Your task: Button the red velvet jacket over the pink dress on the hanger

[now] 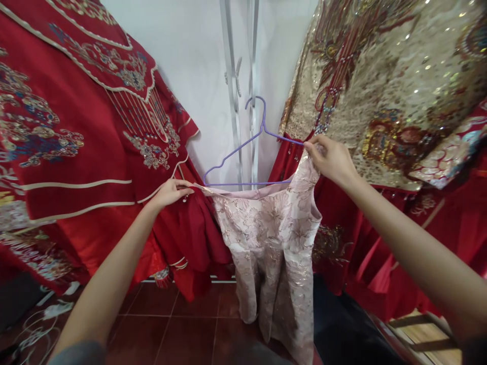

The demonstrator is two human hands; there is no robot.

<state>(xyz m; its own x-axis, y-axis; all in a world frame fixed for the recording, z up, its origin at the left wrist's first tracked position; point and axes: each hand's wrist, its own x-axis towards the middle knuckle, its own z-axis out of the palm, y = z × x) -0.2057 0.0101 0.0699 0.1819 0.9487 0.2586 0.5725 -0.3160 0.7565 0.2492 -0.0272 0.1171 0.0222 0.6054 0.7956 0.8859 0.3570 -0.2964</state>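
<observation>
A pale pink brocade dress with a shiny floral pattern hangs between my hands, partly on a purple hanger. My right hand pinches the dress's right shoulder strap together with the hanger's right arm. At the left, my left hand pinches the other shoulder strap and pulls it out sideways, beyond the hanger's left end. That end of the hanger stands bare. The hanger's hook points up in front of a metal rack post, and I cannot tell whether it touches it.
Red embroidered garments hang close on the left. A gold sequined garment and red skirts hang on the right. Behind stand metal rack posts against a white wall. White cables lie on the red tiled floor.
</observation>
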